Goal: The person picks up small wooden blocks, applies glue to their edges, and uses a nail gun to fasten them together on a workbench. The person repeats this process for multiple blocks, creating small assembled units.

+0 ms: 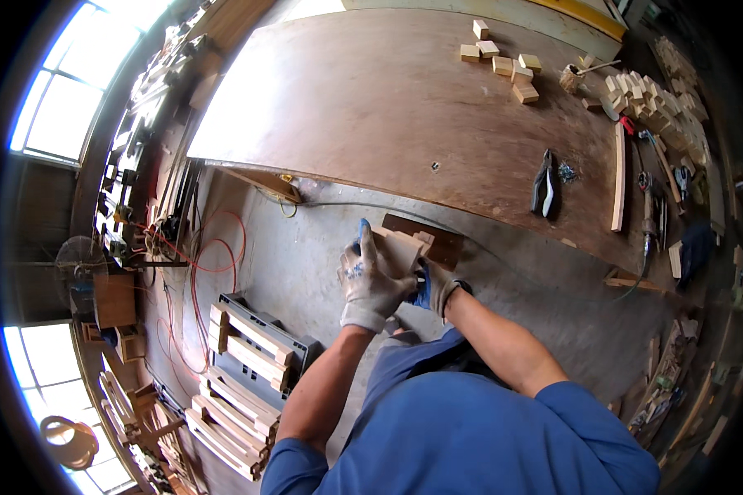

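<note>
In front of my body, off the near edge of the workbench, both gloved hands grip a pale wooden piece (398,250). My left hand (368,285), in a white and blue work glove, is closed on its left side, one finger lying along the edge. My right hand (432,287), gloved alike, grips the lower right side; its fingers are partly hidden. A small notch or tab shows at the piece's right end. Behind it, lower down, is a dark brown wooden board (450,247).
On the workbench (330,107) are pliers (543,183), small wood blocks (504,64), a long wood strip (619,177) and a heap of blocks (660,111). Wooden frames (235,412) are stacked at lower left by a grey plastic pallet (305,351). A red hose (194,289) loops across the floor.
</note>
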A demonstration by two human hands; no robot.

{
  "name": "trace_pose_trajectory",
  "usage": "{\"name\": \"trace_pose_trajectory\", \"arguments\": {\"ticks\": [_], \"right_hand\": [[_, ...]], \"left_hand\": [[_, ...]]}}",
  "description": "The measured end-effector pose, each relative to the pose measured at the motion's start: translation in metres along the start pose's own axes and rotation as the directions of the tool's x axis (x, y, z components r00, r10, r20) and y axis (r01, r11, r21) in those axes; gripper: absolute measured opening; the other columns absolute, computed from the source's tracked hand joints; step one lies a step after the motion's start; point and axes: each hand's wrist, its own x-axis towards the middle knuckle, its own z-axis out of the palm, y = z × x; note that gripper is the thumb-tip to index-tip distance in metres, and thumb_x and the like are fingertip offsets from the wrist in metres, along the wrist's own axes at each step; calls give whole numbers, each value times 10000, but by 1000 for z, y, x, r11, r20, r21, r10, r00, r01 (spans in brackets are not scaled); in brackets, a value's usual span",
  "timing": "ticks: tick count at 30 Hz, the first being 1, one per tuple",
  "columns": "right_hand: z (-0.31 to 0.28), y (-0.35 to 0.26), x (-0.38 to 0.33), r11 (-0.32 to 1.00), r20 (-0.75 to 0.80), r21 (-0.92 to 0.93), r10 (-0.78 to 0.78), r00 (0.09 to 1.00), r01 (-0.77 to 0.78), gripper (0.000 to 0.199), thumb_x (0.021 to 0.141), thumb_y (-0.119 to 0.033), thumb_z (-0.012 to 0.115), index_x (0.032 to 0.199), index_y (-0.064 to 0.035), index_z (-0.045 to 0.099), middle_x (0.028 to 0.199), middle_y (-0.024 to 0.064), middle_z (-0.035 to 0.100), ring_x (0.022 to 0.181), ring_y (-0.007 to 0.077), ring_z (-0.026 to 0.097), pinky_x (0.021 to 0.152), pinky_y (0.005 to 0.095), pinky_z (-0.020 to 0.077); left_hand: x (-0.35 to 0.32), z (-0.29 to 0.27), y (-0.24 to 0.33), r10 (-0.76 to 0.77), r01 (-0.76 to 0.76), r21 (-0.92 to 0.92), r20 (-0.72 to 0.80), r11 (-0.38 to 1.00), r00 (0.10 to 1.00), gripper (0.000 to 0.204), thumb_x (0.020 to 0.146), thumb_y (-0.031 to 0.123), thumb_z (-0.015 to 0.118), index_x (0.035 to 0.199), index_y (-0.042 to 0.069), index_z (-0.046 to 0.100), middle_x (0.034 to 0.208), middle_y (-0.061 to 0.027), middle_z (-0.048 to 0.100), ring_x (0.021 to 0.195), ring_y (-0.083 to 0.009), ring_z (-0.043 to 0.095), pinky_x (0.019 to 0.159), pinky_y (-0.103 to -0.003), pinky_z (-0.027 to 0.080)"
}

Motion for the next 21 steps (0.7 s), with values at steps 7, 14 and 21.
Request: {"name": "trace_pose_trajectory", "arguments": {"ticks": [7,14,21], "right_hand": [[-29,-33,-52,986,-94,-154,41,995,-56,548,967,-651,641,1185,-149,625,955,107,693,822,287,675,755,496,577],[-145,-41,-115,523,95,-807,-340,936,272,467,1048,-532,566,1207,-102,652,1059,126,716,900,332,703,834,511,593],[-52,-50,-160,921,-675,-390,-277,684,-13,349,1019,-461,652,1045,-113,660,852,88,701,713,298,694,703,484,595]], "left_hand": [[54,24,24,-63,62,9,33,998,998,1342,603,338,908,1667,39,146,1362,-287,503,1260,-471,491,1121,-534,412],[87,27,26,-98,89,55,178,994,979,1411,649,536,950,1670,21,125,1488,-279,483,1370,-446,478,1151,-520,400],[112,27,-38,29,105,-342,365,934,931,1331,716,407,969,1662,-4,128,1496,-278,551,1385,-420,547,1157,-456,452]]}}
